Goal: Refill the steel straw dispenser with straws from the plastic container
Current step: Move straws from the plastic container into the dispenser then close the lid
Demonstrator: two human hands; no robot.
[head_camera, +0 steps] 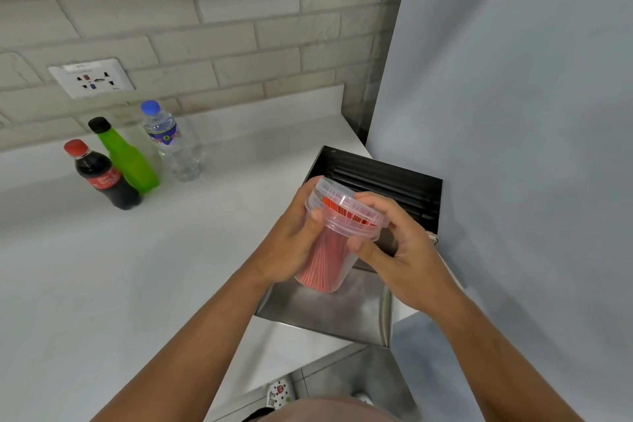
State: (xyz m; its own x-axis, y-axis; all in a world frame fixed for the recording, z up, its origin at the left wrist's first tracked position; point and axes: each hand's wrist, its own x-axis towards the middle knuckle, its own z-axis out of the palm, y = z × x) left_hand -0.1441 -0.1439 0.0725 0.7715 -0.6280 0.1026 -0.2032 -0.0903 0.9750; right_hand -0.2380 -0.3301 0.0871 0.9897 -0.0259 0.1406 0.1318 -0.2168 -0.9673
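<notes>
I hold a clear plastic container (342, 216) packed with red straws (325, 260) over the steel straw dispenser (342, 312). My left hand (294, 243) wraps the container's left side. My right hand (397, 250) grips its right side near the rim, fingers on the transparent lid. The container tilts with its top away from me. The dispenser stands open at the counter's right end; dark straws (383, 181) lie in its rear compartment, and its front tray is bare steel.
Three bottles stand at the back left of the white counter (137, 267): a cola bottle (102, 178), a green bottle (126, 158) and a water bottle (171, 144). A grey wall (531, 113) closes the right side. A wall socket (90, 77) sits in the tiled backsplash.
</notes>
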